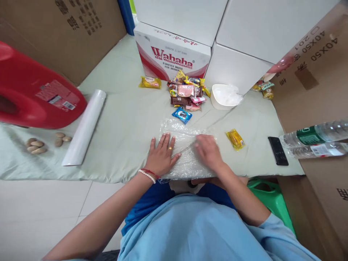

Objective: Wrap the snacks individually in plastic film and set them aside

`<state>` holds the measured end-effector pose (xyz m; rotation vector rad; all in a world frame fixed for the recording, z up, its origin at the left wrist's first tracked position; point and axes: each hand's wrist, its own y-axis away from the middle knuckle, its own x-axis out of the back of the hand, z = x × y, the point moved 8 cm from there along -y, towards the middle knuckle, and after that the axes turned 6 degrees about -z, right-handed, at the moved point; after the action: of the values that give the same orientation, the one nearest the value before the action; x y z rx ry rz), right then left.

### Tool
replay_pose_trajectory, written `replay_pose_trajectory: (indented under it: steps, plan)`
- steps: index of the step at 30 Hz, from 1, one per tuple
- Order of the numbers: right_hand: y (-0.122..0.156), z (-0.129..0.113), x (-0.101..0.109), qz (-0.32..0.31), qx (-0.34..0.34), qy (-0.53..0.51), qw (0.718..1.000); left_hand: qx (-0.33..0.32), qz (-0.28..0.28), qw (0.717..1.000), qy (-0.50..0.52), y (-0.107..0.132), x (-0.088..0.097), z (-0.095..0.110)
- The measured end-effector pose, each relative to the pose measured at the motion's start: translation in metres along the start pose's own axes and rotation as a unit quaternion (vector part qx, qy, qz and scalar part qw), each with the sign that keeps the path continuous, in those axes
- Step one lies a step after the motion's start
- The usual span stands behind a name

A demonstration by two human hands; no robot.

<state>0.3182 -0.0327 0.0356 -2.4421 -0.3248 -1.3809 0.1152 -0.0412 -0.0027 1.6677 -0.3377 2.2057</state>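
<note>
A sheet of clear plastic wrap (pixel 185 130) lies crumpled on the pale green cloth (pixel 127 123) near the front edge. My left hand (pixel 162 155) rests flat on its left part, fingers spread, a ring on one finger. My right hand (pixel 208 151) lies on the wrap's right part, blurred, fingers curled downward against the film. A blue snack packet (pixel 182 115) sits just beyond the wrap. A yellow snack packet (pixel 235 139) lies to the right of my right hand.
A pile of snack packets (pixel 187 92) sits before a Wahaha carton (pixel 171 54). Also here: a white bowl (pixel 224 96), a roll of film (pixel 85 127), a red jug (pixel 32 94), several nuts (pixel 36 145), a black phone (pixel 277 150) and two water bottles (pixel 318 139).
</note>
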Motion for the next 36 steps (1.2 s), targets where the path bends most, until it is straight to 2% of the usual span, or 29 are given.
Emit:
replay_pose_trajectory:
  steps: [2, 4, 7, 9, 10, 12, 14, 15, 17, 18, 20, 22, 24, 27, 29, 31, 36]
  plan:
    - [-0.009, -0.017, -0.030, -0.101, 0.072, 0.020, 0.992, 0.005, 0.008, 1.000, 0.008, 0.001, 0.001, -0.005]
    - [-0.019, 0.004, -0.038, -0.124, 0.041, 0.055, 0.990, 0.016, 0.012, 1.000, 0.012, 0.003, 0.003, -0.014]
    - [-0.028, 0.060, -0.008, -0.041, -0.090, 0.080, 0.992, 0.020, -0.007, 0.999, 0.030, 0.006, 0.006, -0.028]
    - [-0.026, 0.074, 0.017, 0.024, -0.130, 0.073, 0.988, 0.033, 0.006, 0.998, 0.051, 0.008, 0.017, -0.035]
    - [-0.024, 0.069, 0.025, 0.043, -0.127, 0.066, 0.989, 0.046, 0.036, 0.996, 0.061, 0.010, 0.029, -0.037]
    - [-0.016, 0.039, 0.026, 0.044, -0.085, 0.046, 0.994, 0.061, 0.119, 0.988, 0.077, 0.012, 0.057, -0.034]
    - [-0.007, -0.004, 0.007, 0.001, -0.020, 0.022, 1.000, 0.026, 0.166, 0.982, 0.091, 0.008, 0.077, -0.021]
    - [-0.001, -0.025, -0.006, -0.030, 0.012, 0.014, 0.999, -0.001, 0.162, 0.982, 0.098, 0.002, 0.080, -0.014]
    - [0.012, -0.053, -0.034, -0.089, 0.055, 0.013, 0.994, -0.038, 0.113, 0.988, 0.098, -0.013, 0.073, -0.007]
    - [0.018, -0.058, -0.045, -0.110, 0.062, 0.017, 0.992, -0.034, 0.083, 0.992, 0.090, -0.021, 0.065, -0.011]
    - [0.030, -0.050, -0.055, -0.129, 0.052, 0.023, 0.990, 0.002, 0.032, 0.997, 0.064, -0.034, 0.045, -0.032]
    - [0.040, -0.029, -0.050, -0.118, 0.024, 0.014, 0.993, 0.032, 0.006, 0.999, 0.038, -0.040, 0.030, -0.057]
    - [0.048, -0.005, -0.031, -0.091, -0.003, -0.010, 0.996, 0.038, 0.000, 0.999, 0.019, -0.041, 0.023, -0.074]
    - [0.047, 0.024, 0.003, -0.049, -0.042, -0.045, 0.997, 0.030, -0.009, 1.000, -0.001, -0.039, 0.020, -0.081]
    - [0.030, 0.038, 0.020, -0.039, -0.085, -0.041, 0.995, 0.030, -0.021, 0.999, -0.014, -0.039, 0.020, -0.079]
    - [-0.005, 0.043, 0.029, -0.045, -0.117, -0.014, 0.992, 0.037, -0.031, 0.998, -0.028, -0.039, 0.021, -0.077]
    - [-0.145, 0.022, 0.027, -0.052, -0.066, 0.095, 0.992, 0.052, -0.043, 0.996, -0.051, -0.041, 0.020, -0.076]
